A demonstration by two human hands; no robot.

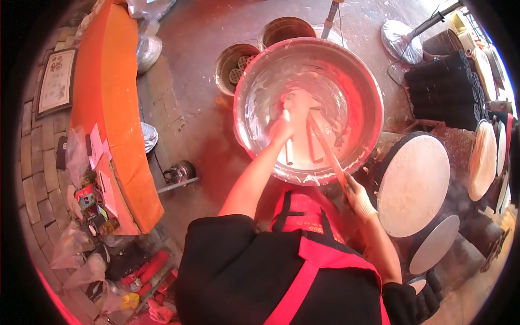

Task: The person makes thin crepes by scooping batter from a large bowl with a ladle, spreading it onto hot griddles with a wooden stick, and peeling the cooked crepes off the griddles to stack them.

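A wide metal basin (pixel 374 116) holds pale, thick batter-like stuff (pixel 303 100), with smears of it up the inner wall. My left hand (pixel 281 130) is inside the basin, its fingers wrapped round a pale rod (pixel 289 153) whose far end dips toward the mixture. At the basin's near right rim, my right hand (pixel 355 195) is closed on a long wooden stick (pixel 329 149) that slants down into the mixture. Another short stick-like piece (pixel 313 143) lies beside the wooden stick; whether the two are joined I cannot tell.
Behind the basin stand two buckets, one holding perforated round briquettes (pixel 236 75). Large round boards (pixel 414 187) lean at the right, near stacked black cylinders (pixel 441 92). An orange-covered table (pixel 116 108) is at the left, and a metal kettle-like pot (pixel 180 171) sits on the floor.
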